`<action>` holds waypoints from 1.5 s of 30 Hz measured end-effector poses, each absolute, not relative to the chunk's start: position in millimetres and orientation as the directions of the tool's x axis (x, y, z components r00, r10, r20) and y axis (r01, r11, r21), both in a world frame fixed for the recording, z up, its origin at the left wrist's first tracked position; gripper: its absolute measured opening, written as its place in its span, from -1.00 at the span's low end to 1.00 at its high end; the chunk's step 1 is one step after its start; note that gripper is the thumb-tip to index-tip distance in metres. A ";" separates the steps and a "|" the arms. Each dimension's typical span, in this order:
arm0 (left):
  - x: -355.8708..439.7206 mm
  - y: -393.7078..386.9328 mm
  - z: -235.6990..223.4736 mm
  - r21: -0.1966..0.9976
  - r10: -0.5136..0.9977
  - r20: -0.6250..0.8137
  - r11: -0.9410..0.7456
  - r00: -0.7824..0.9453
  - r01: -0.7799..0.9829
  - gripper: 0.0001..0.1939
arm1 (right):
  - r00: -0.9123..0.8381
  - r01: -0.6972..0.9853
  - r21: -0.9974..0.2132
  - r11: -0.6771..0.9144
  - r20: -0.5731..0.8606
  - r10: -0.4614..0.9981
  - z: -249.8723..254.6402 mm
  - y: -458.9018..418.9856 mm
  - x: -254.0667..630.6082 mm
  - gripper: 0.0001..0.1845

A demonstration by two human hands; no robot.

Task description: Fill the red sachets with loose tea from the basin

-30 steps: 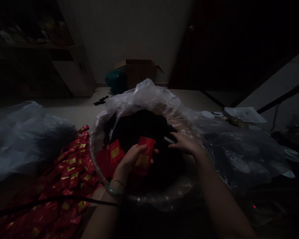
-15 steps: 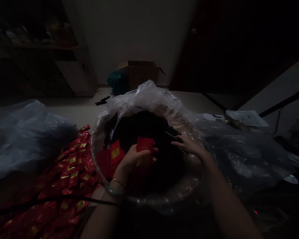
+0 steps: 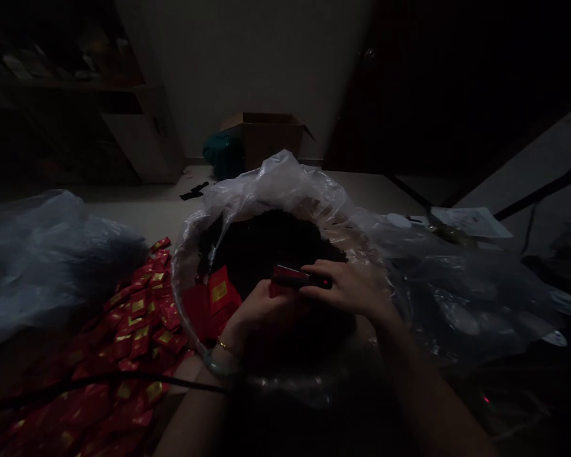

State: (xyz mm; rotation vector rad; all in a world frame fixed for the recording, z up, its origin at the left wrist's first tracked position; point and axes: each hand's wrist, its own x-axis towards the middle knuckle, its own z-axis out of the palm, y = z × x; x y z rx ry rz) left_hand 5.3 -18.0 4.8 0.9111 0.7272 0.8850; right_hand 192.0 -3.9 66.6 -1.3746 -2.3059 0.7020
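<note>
My left hand (image 3: 261, 306) is closed on a red packet (image 3: 280, 289), over a round tub (image 3: 183, 317) lined with clear plastic. In my right hand (image 3: 345, 289) is a slim black handheld bag sealer (image 3: 302, 277) with a small red light. It lies across the packet's top edge, which it mostly hides. Dark loose material, perhaps tea leaves (image 3: 276, 235), fills the tub; the dimness hides its detail. Against the tub's left inside wall rest red packets with a gold label (image 3: 219, 292).
A heap of red and gold packets (image 3: 137, 324) spreads left of the tub, beside a large translucent plastic bag (image 3: 42, 254). A black cord (image 3: 99, 379) crosses the heap. More clear plastic (image 3: 461, 304) lies at right. Behind stand an open cardboard box (image 3: 273, 139) and a teal bag (image 3: 223, 152).
My right hand has moved left from the tub's right side, bringing the sealer across the packet's top. My left hand has turned and lowered the packet slightly.
</note>
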 end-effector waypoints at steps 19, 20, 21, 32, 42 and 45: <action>1.6 -16.4 -0.8 0.843 0.789 -0.243 0.460 0.564 -0.281 -0.42 | -0.428 0.660 -0.621 0.422 0.151 0.891 62.4 -2.1 182.1 -0.86; 2.2 -15.0 -2.4 0.808 0.779 -0.258 0.498 0.571 -0.314 -0.33 | -0.417 0.659 -0.626 0.417 0.156 0.895 61.2 -1.5 182.0 -0.86; 2.9 -13.7 -3.3 0.773 0.769 -0.278 0.535 0.576 -0.341 -0.25 | -0.404 0.657 -0.634 0.407 0.160 0.901 59.7 -0.8 181.8 -0.85; 4.1 -8.3 1.4 0.624 0.728 -0.420 0.665 0.542 -0.410 -0.32 | -0.256 0.555 -0.817 0.160 0.015 0.967 57.0 12.1 199.3 -0.58; 5.0 -11.5 5.0 0.612 0.719 -0.423 0.675 0.551 -0.412 -0.37 | -0.376 0.607 -0.729 0.317 0.088 0.922 54.4 6.8 186.5 -0.77; 4.9 -11.4 5.8 0.618 0.724 -0.421 0.670 0.546 -0.411 -0.39 | -0.367 0.606 -0.734 0.307 0.084 0.926 54.0 7.7 184.8 -0.76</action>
